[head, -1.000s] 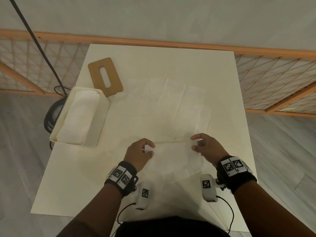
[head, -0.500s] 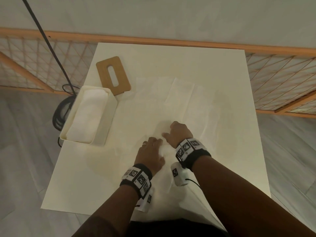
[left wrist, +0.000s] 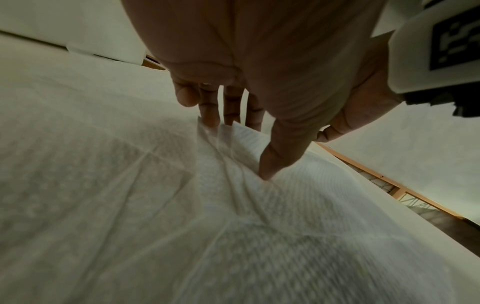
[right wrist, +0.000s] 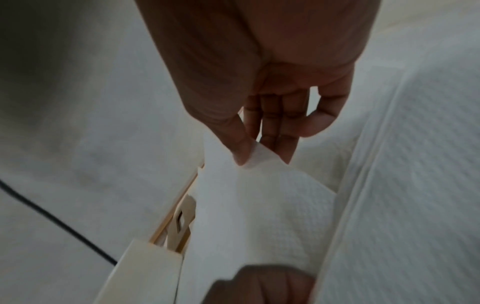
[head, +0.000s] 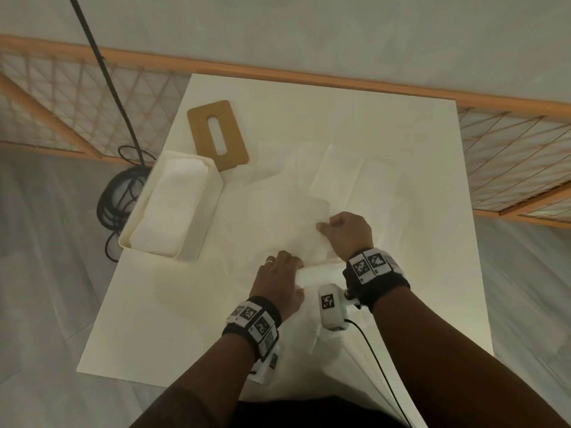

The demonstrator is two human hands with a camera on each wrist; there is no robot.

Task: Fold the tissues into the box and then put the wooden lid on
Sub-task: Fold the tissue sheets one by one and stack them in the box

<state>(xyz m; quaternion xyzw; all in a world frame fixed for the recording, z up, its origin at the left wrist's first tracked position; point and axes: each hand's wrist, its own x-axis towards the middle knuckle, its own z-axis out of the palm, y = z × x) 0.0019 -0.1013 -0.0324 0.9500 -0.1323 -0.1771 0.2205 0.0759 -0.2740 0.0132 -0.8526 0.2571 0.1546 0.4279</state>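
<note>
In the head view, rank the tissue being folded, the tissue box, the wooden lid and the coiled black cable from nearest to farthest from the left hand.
1. The tissue being folded: directly under the left hand, touching it.
2. The tissue box: to the hand's left, at the table's left edge.
3. The wooden lid and the coiled black cable: too close to call; lid beyond the box, cable on the floor left of it.

a white rectangular bench (head: 355,125) carries everything. on its left edge sits an open cream rectangular box (head: 213,193) with folded white tissue inside. just behind the box, touching its far corner, a flat brown wooden lid (head: 234,131) with an oblong slot lies flat. thin white tissue sheets (head: 336,171) lie spread across the middle, overlapping one another.
</note>
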